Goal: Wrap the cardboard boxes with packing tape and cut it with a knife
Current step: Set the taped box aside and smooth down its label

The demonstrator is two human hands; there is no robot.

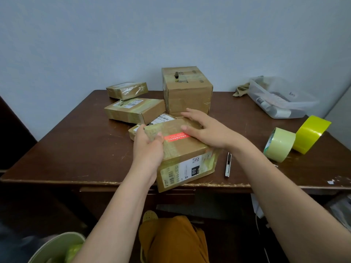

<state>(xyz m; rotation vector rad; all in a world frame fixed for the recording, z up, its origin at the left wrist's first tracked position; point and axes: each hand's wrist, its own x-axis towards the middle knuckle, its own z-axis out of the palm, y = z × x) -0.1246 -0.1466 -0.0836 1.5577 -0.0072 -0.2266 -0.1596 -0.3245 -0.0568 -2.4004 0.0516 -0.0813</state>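
I am looking down at a dark brown wooden table (79, 149) pushed against a pale blue-grey wall (114, 35); its near edge is chipped and scuffed. Bare tabletop lies open on the near left, and more between the boxes and the right-hand clutter.

The tallest cardboard box (187, 90) stands at the far middle by the wall. The box I am handling (182, 158) sits at the near edge, tilted, its near corner overhanging the edge, with a red strip on top and a white label on its near face. My left hand (148, 147) grips its left top corner, fingers curled over the far side, thumb on top. My right hand (207, 130) lies spread flat on the top, fingers straight, pressing down.

At far right is a clear plastic tub (281, 99) with a crumpled cloth (242, 89) beside it. Left of the tall box lie two flatter boxes (133, 111) (126, 90), and another small box (133, 130) peeks out behind my left hand.

Two tape rolls, bright yellow (311, 133) and pale green (280, 144), touch each other near the right edge. The knife (228, 165) lies just right of my box.
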